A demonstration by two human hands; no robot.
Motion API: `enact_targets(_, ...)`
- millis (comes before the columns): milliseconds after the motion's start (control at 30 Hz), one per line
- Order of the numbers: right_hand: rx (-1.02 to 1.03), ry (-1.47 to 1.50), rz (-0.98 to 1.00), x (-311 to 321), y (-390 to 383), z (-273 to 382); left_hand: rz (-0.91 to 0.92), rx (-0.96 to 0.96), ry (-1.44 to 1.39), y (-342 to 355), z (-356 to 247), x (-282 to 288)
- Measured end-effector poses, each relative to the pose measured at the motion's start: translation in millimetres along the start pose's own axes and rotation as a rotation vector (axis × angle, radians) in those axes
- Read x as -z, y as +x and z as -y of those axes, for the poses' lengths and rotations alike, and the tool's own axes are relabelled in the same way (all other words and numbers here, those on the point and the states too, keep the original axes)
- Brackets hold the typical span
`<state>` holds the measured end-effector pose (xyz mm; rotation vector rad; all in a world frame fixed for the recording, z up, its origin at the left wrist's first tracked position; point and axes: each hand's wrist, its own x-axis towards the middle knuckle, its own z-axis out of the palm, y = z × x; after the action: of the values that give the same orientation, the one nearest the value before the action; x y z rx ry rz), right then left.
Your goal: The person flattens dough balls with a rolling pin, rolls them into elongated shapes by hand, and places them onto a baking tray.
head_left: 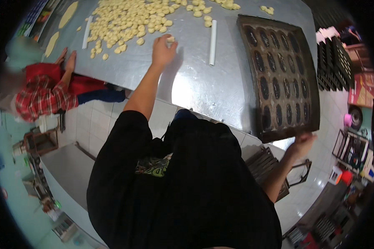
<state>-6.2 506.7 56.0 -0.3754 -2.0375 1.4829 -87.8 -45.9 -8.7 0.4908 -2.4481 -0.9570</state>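
My left hand [164,50] is at the middle of the steel table [197,89], fingers curled round a small pale dough piece [170,39]. Many more dough pieces [124,18] lie heaped beyond it. A white rod [212,43] lies to the right of my left hand, and another [87,33] at the left of the heap. On the right, a dark metal baking tray [282,74] with rows of oval hollows sits at the table's edge. My right hand [302,144] grips its near rim at the lower right corner.
A co-worker [45,97] in a plaid shirt has hands on the table's left edge, near flat dough strips [66,14]. Dark stacked trays [334,62] stand beyond the right edge. Metal racks [270,170] sit below on the tiled floor [99,114]. A grey surface [66,174] is at the lower left.
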Motion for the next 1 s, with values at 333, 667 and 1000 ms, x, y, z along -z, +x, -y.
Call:
enact_targets(333,-0.47,-0.035,0.311,-150.0,-57.7,45.1,0.088,-0.245,0.121,2.5,25.8,12.0)
enact_targets(667,0.219,-0.478,0.666,-346.3,-113.0,56.0,0.529,-0.64,-0.129,-78.9,-24.0,19.1)
enact_targets(1000,0.256,-0.606,1.334,-244.3,-147.9,94.6,0.447,-0.791,0.147,-69.8,-26.0,69.0)
